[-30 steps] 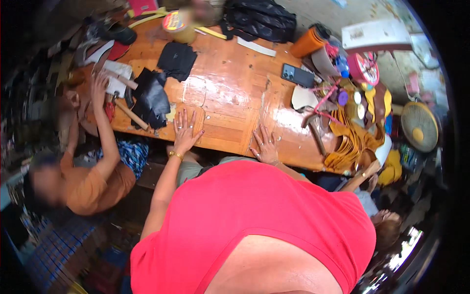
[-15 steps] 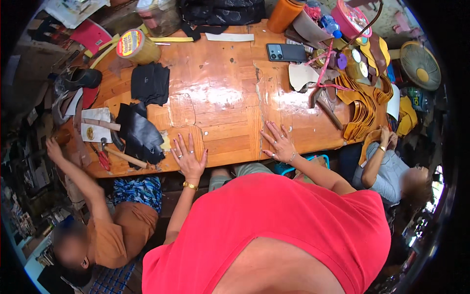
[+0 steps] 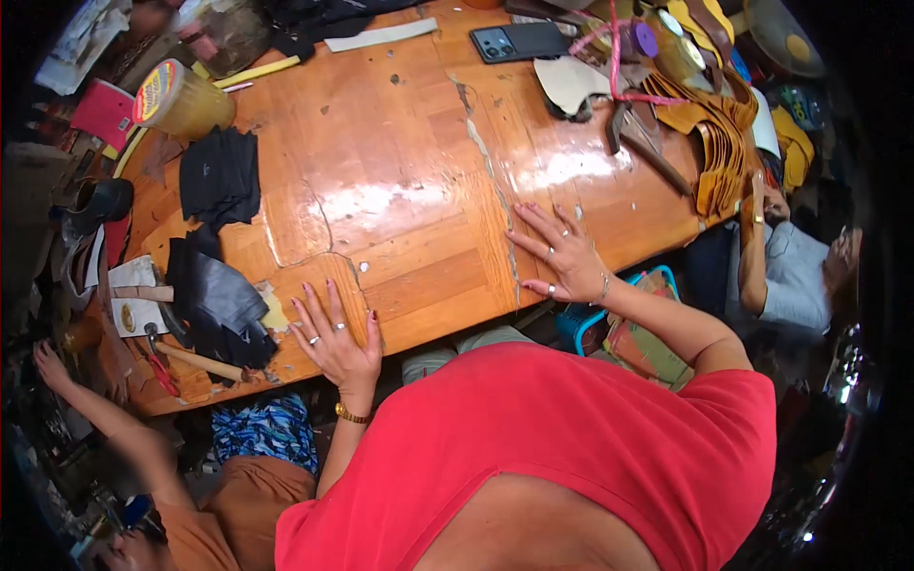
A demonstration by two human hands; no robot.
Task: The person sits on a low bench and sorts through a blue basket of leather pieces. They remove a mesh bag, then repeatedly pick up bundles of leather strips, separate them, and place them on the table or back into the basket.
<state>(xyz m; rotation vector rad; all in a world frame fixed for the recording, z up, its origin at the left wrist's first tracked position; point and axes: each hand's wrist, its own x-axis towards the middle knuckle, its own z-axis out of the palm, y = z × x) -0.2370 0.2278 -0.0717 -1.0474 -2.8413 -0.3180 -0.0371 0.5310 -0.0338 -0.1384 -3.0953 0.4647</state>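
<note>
Left end: red-handled metal pliers point(image 3: 163, 374) lie beside a long pale wooden handle point(image 3: 205, 363)
Left grip point(image 3: 341, 350): fingers spread wide, palm down, holding nothing
Middle: glossy orange-brown wooden table point(image 3: 381, 124), cracked, its near edge under both grips
Far side: dark rectangular smartphone point(image 3: 533, 41) lies flat
Right grip point(image 3: 568, 260): fingers and thumb splayed, palm down, holding nothing
Right end: stacked, curved yellow-brown leather strips point(image 3: 721, 157)

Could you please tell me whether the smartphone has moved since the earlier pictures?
No; judged against the crack in the wooden table, the smartphone has stayed in place; only the view has shifted.
</note>
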